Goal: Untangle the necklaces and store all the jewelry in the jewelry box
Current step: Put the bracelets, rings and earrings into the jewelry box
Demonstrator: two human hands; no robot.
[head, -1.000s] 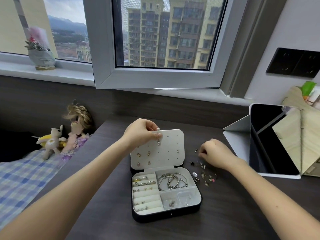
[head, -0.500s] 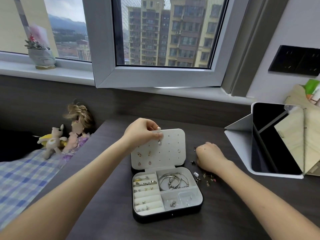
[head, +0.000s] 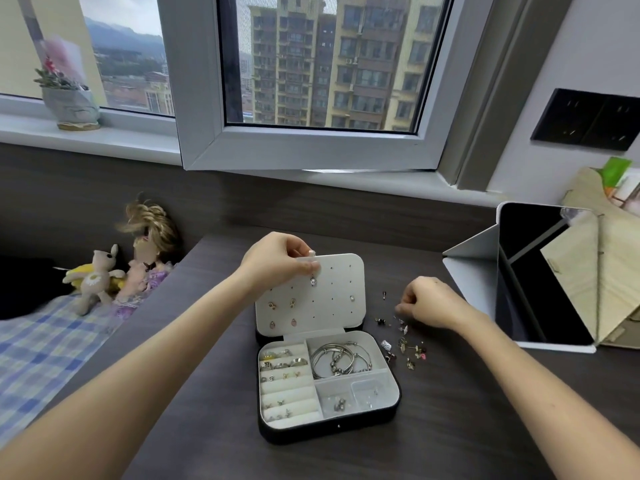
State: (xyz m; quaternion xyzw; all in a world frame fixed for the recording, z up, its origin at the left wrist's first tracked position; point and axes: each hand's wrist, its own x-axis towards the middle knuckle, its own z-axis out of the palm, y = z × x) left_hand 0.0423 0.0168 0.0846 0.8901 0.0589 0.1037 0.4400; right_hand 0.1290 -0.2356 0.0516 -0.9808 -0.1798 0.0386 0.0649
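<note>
Dark wood bench [head: 450, 427] fills the lower frame, under an open white-framed window [head: 311, 147]. Bed with a blue checked sheet [head: 41, 358] on the left, doll [head: 149, 244] and plush toy [head: 95, 275] lying on it. White folding mirror [head: 540, 282] stands at the right of the bench.

Jewelry box [head: 329, 431], black outside and white inside, sits mid-bench with its lid [head: 339, 299] propped up. Left hand [head: 277, 261] is at the lid's top left corner: fingers curled, thumb in front and the rest behind, pinching the lid's edge just above a drop earring [head: 313, 280] that hangs on the lid panel. Cannot tell if the fingers touch the earring itself. Right hand [head: 429, 303] is down on the bench right of the box, fingers curled in tight at the loose pieces; cannot tell if they hold anything.

Silver bangles [head: 341, 360] lie in the box's upper right compartment, rings [head: 282, 360] in the roll slots on the left. Small studs [head: 282, 304] are pinned on the lid. Scattered loose earrings [head: 405, 344] lie on the bench between the box and the right hand.
</note>
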